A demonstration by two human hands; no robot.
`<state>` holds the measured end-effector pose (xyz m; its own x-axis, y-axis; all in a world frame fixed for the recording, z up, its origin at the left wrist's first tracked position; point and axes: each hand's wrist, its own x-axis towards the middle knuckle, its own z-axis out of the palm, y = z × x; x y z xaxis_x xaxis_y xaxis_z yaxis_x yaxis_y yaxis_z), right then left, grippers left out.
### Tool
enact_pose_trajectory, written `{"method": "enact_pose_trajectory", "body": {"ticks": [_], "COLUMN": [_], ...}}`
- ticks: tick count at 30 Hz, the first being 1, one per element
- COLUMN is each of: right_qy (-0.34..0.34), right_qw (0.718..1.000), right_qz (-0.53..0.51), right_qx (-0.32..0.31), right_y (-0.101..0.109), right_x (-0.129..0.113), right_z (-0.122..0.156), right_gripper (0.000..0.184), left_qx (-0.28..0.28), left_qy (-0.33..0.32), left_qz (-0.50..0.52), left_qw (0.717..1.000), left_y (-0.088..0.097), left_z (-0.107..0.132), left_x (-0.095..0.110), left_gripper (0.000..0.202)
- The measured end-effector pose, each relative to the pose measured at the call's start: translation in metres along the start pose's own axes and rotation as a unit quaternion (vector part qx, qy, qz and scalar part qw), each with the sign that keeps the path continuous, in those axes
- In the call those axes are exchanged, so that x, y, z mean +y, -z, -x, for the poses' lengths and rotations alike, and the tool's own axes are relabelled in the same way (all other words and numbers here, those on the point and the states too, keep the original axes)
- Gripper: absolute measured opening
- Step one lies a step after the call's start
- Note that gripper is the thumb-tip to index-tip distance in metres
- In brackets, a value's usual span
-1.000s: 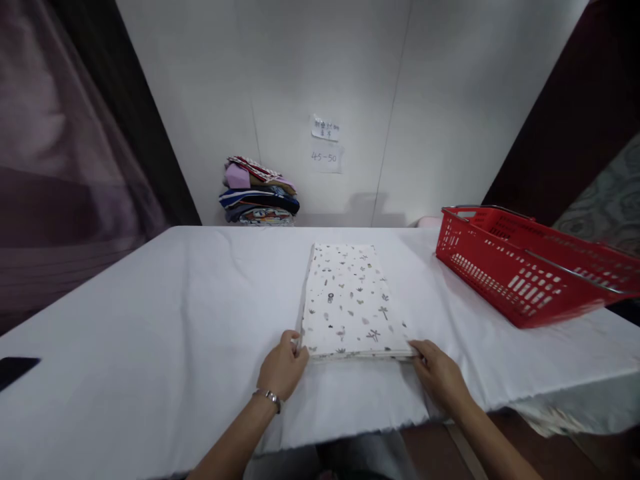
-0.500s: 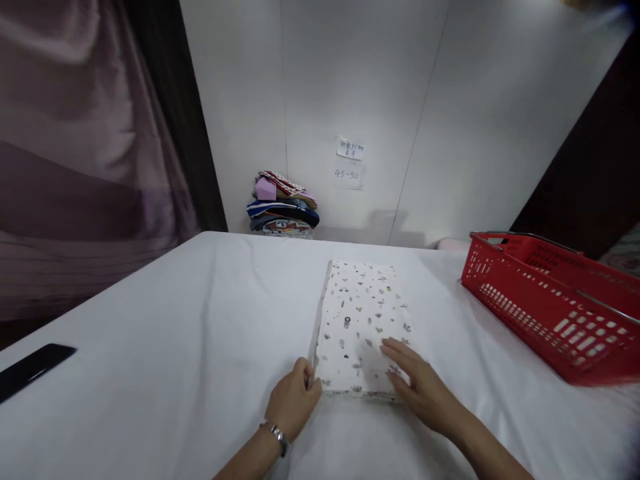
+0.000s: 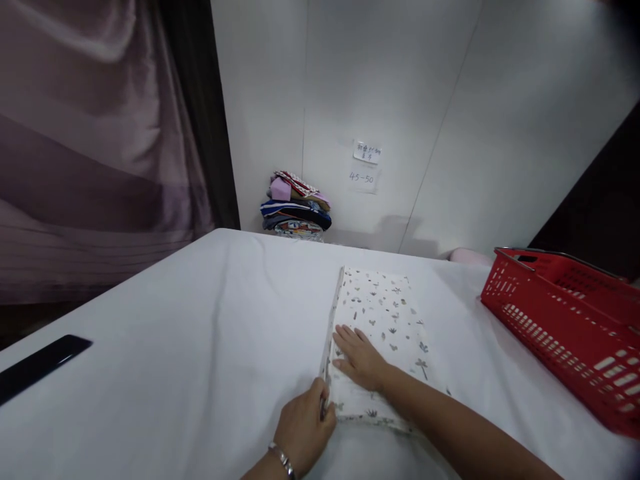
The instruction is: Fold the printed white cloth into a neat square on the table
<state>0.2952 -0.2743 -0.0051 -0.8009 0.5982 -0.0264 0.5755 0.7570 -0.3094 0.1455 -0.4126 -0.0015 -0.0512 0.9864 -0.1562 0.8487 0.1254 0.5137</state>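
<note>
A white folded cloth (image 3: 385, 307) with small leaf and animal-like prints lies flat as a long rectangle on the table. Its near left corner is pinched between the thumb and fingers of my left hand (image 3: 305, 427), which wears a metal band at the wrist. My right hand (image 3: 361, 360) rests flat on the cloth's left side, fingers stretched toward the left edge. The right forearm crosses over the near right part of the cloth and hides some of it.
A red plastic basket (image 3: 560, 327) with metal handles stands at the right. At the far edge is a stack of folded fabrics (image 3: 296, 207). A black flat device (image 3: 45, 363) lies at the left on the white-covered table (image 3: 165, 347). Handwritten paper notes (image 3: 364, 179) hang on the wall.
My right hand has slid from the cloth's near right part across to its left side. The left hand keeps its pinch on the corner. The camera view has shifted slightly left.
</note>
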Motion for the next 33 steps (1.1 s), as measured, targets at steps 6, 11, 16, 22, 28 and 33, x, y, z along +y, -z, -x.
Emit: {"method": "enact_pose_trajectory", "body": {"ticks": [6, 11, 16, 22, 28, 33], "right_qy": [-0.011, -0.019, -0.086, -0.237, -0.258, -0.255], "right_qw": [1.000, 1.000, 0.996, 0.966, 0.959, 0.957], "right_qz": [-0.007, -0.023, 0.001, 0.085, 0.098, 0.107], "right_qx": [0.010, -0.006, 0.018, 0.059, 0.068, 0.086], "right_y": [0.005, 0.004, 0.017, 0.015, 0.014, 0.025], "right_x": [0.007, 0.008, 0.025, 0.081, 0.095, 0.100], "right_z": [0.013, 0.018, 0.033, 0.074, 0.084, 0.059], "right_gripper": [0.058, 0.056, 0.055, 0.059, 0.058, 0.056], "left_qx": [-0.029, -0.057, -0.001, 0.020, 0.017, 0.021], "left_qy": [-0.019, -0.010, 0.020, 0.031, 0.023, 0.040], "left_qz": [0.004, 0.030, 0.064, 0.054, 0.006, 0.025], "left_qw": [0.999, 0.998, 0.998, 0.998, 1.000, 0.999], "left_y": [0.005, 0.026, 0.048, 0.028, 0.017, 0.028], "left_z": [0.000, -0.015, -0.050, -0.080, -0.082, -0.103], "left_x": [-0.002, -0.006, -0.004, 0.007, 0.008, 0.011], "left_gripper": [0.013, 0.026, 0.037, 0.025, 0.022, 0.028]}}
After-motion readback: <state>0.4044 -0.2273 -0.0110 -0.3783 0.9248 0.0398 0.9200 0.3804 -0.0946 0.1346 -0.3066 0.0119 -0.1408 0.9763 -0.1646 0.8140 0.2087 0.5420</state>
